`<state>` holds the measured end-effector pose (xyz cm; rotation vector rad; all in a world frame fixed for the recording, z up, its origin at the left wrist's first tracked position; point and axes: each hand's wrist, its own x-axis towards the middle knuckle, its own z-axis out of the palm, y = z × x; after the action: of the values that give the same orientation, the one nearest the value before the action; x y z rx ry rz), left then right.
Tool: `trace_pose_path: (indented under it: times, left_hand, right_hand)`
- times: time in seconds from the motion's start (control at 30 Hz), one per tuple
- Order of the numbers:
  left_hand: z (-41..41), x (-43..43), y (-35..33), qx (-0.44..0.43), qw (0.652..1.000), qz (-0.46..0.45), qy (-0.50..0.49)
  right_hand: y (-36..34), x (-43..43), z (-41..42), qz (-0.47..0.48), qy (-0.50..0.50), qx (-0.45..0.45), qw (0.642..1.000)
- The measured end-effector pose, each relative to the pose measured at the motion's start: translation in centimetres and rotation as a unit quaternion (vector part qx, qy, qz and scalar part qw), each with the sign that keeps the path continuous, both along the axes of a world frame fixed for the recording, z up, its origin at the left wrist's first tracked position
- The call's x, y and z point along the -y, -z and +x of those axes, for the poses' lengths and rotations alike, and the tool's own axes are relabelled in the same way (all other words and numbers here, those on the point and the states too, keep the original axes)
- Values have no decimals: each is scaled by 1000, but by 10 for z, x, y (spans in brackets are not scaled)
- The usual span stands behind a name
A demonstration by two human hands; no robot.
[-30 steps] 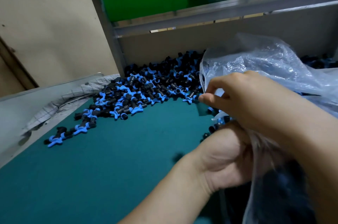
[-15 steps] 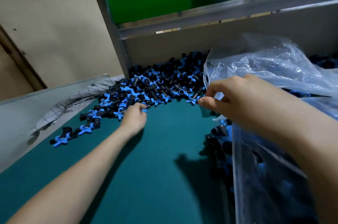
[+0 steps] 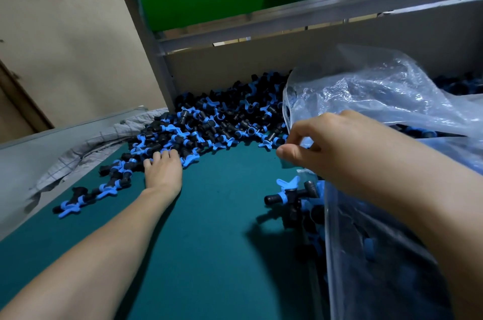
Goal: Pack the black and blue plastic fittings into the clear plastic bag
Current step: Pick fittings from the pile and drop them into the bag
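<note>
Fittings: one heap at the back of the worktop, too many to count. A few lie at the bag mouth, and more show through the plastic.
Bag: one, right of the heap, part filled.
Progress: judged well short of done.
Hands: right hand pinches the bag rim. Left hand has fingers on the heap's edge, grasp unclear.
Cloth: one, left.

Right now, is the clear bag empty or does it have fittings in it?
Partly filled: fittings show dark and blue through the clear bag wall below the right hand, which pinches its rim.
</note>
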<state>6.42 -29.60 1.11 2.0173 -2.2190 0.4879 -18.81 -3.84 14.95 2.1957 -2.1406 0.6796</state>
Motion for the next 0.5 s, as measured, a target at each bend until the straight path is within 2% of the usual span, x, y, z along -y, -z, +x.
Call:
trace_pose_path:
  times: [0.1,0.17,0.27,0.33,0.4,0.47,0.5]
  left_hand:
    - [1,-8,-5,-22,1000,7,13]
    - [0,-19,-9,-60,996,-31,58]
    - [-6,-45,-12,-200,962,-122,141]
    - [-15,-67,-9,-367,910,-133,141]
    - [-29,-89,-4,-561,815,-92,114]
    - [-42,-109,5,-681,723,-56,100]
    - [-47,-117,9,-710,697,-45,95]
  right_hand:
    - [-1,-2,2,2,1,1,1000]
    - [-2,-2,3,0,3,1,1000]
    - [-2,-2,3,0,3,10,1000]
    - [-2,-2,2,4,2,13,1000]
    - [-3,-2,2,6,2,12,1000]
    - [-3,-3,2,9,4,11,1000]
    - [-3,-3,2,9,6,11,1000]
